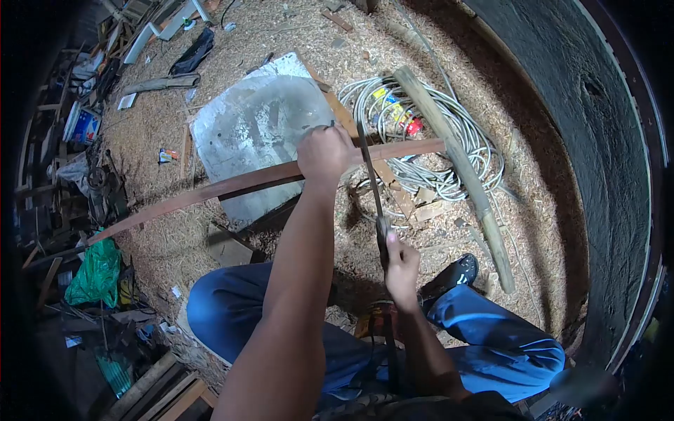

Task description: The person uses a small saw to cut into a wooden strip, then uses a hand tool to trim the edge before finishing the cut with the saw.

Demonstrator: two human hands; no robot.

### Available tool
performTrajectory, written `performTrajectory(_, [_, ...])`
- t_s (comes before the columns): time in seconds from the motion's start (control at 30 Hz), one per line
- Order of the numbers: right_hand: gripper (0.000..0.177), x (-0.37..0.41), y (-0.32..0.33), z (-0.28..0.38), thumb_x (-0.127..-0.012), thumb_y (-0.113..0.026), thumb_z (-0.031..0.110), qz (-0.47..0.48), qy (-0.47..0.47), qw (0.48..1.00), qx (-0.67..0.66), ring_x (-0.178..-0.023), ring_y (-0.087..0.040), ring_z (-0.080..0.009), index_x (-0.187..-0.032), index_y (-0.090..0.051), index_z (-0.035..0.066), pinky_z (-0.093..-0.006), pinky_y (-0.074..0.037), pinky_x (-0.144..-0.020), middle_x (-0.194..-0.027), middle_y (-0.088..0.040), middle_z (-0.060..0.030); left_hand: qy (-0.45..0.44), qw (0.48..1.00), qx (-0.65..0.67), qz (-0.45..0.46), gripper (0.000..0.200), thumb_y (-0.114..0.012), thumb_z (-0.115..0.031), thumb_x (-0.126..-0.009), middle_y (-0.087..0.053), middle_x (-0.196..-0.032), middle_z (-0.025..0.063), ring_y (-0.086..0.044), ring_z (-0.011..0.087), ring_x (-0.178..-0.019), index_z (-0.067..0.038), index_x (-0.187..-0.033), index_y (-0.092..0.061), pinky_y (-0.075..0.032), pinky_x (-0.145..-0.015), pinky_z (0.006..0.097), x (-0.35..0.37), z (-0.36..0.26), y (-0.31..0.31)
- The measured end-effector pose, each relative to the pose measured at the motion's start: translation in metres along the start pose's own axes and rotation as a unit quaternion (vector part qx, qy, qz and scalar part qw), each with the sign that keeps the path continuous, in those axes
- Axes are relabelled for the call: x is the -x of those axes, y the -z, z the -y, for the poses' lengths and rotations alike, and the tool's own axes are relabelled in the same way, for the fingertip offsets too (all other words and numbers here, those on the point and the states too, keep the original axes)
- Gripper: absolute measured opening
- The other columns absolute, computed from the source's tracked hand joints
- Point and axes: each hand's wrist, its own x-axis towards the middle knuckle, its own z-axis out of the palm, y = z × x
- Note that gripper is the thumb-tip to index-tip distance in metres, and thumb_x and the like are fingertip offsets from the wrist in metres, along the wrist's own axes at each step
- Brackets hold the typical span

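My left hand (325,152) is closed around a long, curved, reddish-brown wooden strip (232,185), near a small dark tip showing above the fingers. The strip runs from the far left to a round wooden pole (460,161) on the right, overlapping its upper part. In my right hand (402,272) is the dark handle of a long narrow blade (371,168). The blade points away from me and crosses the strip just right of my left hand. Below the strip lies a pale, worn square board (263,116).
A coil of grey cable (484,151) lies under the pole, with a red and yellow item (413,126) in it. Wood shavings cover the ground. Scrap and a green plastic bag (97,277) are at left; a dark curved wall (583,105) rises at right.
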Motion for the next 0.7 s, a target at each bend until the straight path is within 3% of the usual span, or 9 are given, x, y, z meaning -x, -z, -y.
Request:
performTrajectory(0.13, [0.053,0.026,0.009,-0.015,-0.105,-0.056,0.027,0.007,-0.025,0.999,-0.044,-0.055,-0.033,-0.0104,-0.063,-0.046,-0.003,-0.0355,-0.027,-0.050,-0.054,-0.038,-0.0012,0.010,1.000,0.006,0.016,0.037,-0.054,-0.023,-0.091,-0.071,-0.074,0.0191,-0.071,0.0363,-0.071,-0.002,-0.068,-0.073,-0.057,-0.071,0.0463,-0.002,-0.002,0.000])
performTrajectory(0.27, [0.053,-0.014,-0.014,0.018,-0.104,-0.057,0.028,0.001,0.009,0.999,0.045,-0.054,-0.032,-0.0106,-0.062,-0.049,-0.004,-0.0367,-0.026,-0.050,-0.054,-0.037,-0.0024,-0.004,1.000,-0.007,0.002,0.036,-0.054,-0.023,-0.090,-0.071,-0.075,0.0195,-0.071,0.0358,-0.072,-0.002,-0.068,-0.073,-0.057,-0.071,0.0460,0.000,0.001,-0.003])
performTrajectory(0.33, [0.052,-0.017,-0.013,0.010,-0.104,-0.056,0.028,0.010,-0.013,1.000,0.020,-0.054,-0.033,-0.0112,-0.063,-0.052,-0.004,-0.0373,-0.026,-0.050,-0.054,-0.039,-0.0022,-0.029,0.999,0.022,-0.017,0.043,-0.053,-0.026,-0.094,-0.068,-0.070,0.0238,-0.069,0.0406,-0.065,0.001,-0.068,-0.073,-0.057,-0.069,0.0489,-0.001,0.002,-0.004])
performTrajectory(0.47, [0.053,0.016,0.012,-0.003,-0.103,-0.058,0.029,0.006,-0.014,1.000,0.003,-0.054,-0.034,-0.0105,-0.062,-0.051,-0.004,-0.0351,-0.028,-0.050,-0.054,-0.038,-0.0011,-0.020,1.000,0.019,-0.007,0.043,-0.052,-0.026,-0.094,-0.069,-0.070,0.0240,-0.069,0.0405,-0.066,0.001,-0.068,-0.073,-0.057,-0.070,0.0484,-0.002,-0.001,-0.001])
performTrajectory(0.53, [0.053,0.031,0.017,-0.015,-0.104,-0.058,0.030,0.024,-0.041,0.996,-0.070,-0.055,-0.034,-0.0093,-0.063,-0.052,-0.003,-0.0335,-0.028,-0.051,-0.055,-0.039,0.0000,-0.007,1.000,0.011,0.005,0.044,-0.051,-0.027,-0.095,-0.069,-0.071,0.0243,-0.069,0.0408,-0.067,0.001,-0.069,-0.073,-0.057,-0.070,0.0488,-0.001,-0.002,0.000])
performTrajectory(0.7, [0.058,-0.018,-0.007,0.015,-0.104,-0.057,0.034,0.011,-0.017,0.999,0.033,-0.053,-0.035,-0.0092,-0.059,-0.052,-0.004,-0.0345,-0.026,-0.050,-0.052,-0.039,0.0004,-0.013,1.000,0.011,-0.004,0.043,-0.052,-0.027,-0.094,-0.069,-0.072,0.0254,-0.069,0.0419,-0.068,0.001,-0.070,-0.073,-0.057,-0.071,0.0498,-0.003,0.003,-0.006])
